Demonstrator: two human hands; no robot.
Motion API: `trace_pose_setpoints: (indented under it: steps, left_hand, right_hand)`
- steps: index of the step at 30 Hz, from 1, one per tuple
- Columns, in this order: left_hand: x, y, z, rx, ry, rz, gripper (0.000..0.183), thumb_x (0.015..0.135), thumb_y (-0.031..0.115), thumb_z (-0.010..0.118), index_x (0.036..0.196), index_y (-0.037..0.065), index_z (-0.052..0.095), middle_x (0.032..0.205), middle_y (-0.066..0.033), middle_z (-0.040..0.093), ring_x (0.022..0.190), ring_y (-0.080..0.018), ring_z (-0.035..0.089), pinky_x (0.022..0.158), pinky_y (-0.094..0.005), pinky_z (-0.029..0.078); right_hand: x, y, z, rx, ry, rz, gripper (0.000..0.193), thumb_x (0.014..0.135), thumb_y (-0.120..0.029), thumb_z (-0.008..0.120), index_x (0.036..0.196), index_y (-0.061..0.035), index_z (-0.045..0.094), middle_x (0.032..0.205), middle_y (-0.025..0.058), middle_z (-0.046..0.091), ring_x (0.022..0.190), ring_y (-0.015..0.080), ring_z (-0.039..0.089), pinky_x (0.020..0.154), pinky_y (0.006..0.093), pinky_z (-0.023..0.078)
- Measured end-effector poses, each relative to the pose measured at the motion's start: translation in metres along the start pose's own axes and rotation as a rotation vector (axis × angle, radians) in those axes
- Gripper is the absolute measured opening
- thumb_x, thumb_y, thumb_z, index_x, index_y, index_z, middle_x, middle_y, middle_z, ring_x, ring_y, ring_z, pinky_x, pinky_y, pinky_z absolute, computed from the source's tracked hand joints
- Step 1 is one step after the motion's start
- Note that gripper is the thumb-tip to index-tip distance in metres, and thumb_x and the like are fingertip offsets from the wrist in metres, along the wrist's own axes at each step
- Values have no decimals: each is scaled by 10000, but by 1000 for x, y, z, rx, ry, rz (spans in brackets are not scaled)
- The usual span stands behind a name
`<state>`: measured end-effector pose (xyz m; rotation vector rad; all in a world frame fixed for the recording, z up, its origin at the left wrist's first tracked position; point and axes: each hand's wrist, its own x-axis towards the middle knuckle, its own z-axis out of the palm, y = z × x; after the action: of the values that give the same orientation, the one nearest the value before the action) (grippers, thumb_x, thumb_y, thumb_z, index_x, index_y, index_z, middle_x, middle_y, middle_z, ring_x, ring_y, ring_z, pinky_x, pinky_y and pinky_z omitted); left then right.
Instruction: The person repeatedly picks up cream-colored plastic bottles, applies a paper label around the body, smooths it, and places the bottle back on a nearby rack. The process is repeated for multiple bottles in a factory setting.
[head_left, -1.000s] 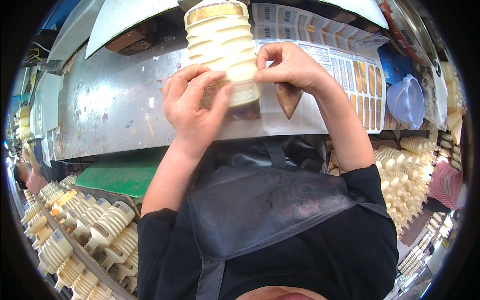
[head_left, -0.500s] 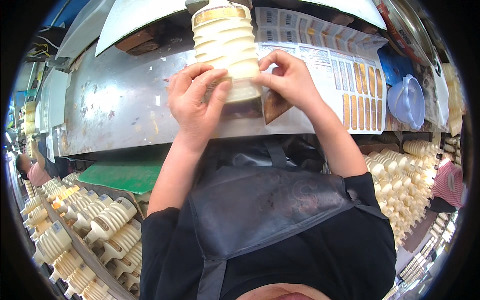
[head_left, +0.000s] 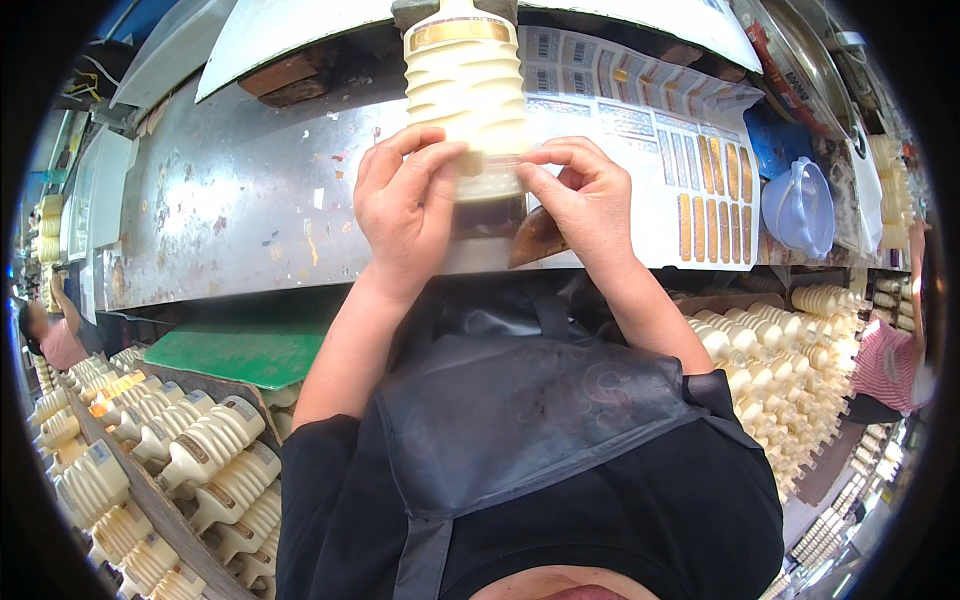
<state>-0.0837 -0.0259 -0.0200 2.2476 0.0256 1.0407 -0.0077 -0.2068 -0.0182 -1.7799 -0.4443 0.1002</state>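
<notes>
A cream plastic bottle (head_left: pixel 465 85) with slanted ribs lies on the metal bench before me, its neck pointing away. Near the neck it carries a gold label (head_left: pixel 460 33). My left hand (head_left: pixel 405 195) is closed in a pinch at the left side of the bottle's smooth base end. On the opposite side my right hand (head_left: pixel 585 190) pinches with thumb and forefinger. Between the fingertips a thin, see-through sticker (head_left: pixel 492 163) seems to stretch across the base; its edges are faint. Below the right hand, a brown wedge-shaped piece (head_left: pixel 538 240) lies on the bench.
A sheet of gold and silver stickers (head_left: pixel 640 165) covers the bench at right, beside a pale blue basket (head_left: pixel 798 208). Similar bottles stand in rows at lower left (head_left: pixel 215 440) and right (head_left: pixel 770 350). A green board (head_left: pixel 235 342) sits below the bench edge. Other people are at both sides.
My view has shifted slightly. The right hand has come lower along the bottle, its thumb and forefinger closer together; the left hand stays at the base's left side.
</notes>
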Motion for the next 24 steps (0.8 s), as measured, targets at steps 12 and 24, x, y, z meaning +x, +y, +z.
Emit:
trace_pose_setpoints:
  steps: [12, 24]
  left_hand:
    - [0, 6, -6, -82, -22, -22, 217, 807, 51, 745, 1020, 92, 755, 1142, -131, 690, 1048, -321, 640, 919, -410, 495]
    - [13, 9, -8, 83, -147, -18, 238, 819, 129, 749, 1057, 117, 756, 1252, -119, 640, 1185, -328, 577, 1024, -443, 435]
  right_hand:
    - [-4, -6, -1, 7, 15, -86, 41, 841, -7, 759, 850, 4, 721, 929, 12, 675, 630, 7, 482, 563, 176, 389]
    - [-2, -3, -3, 24, 18, -91, 45, 837, 21, 747, 856, -4, 714, 946, 15, 664, 633, 4, 494, 560, 168, 390]
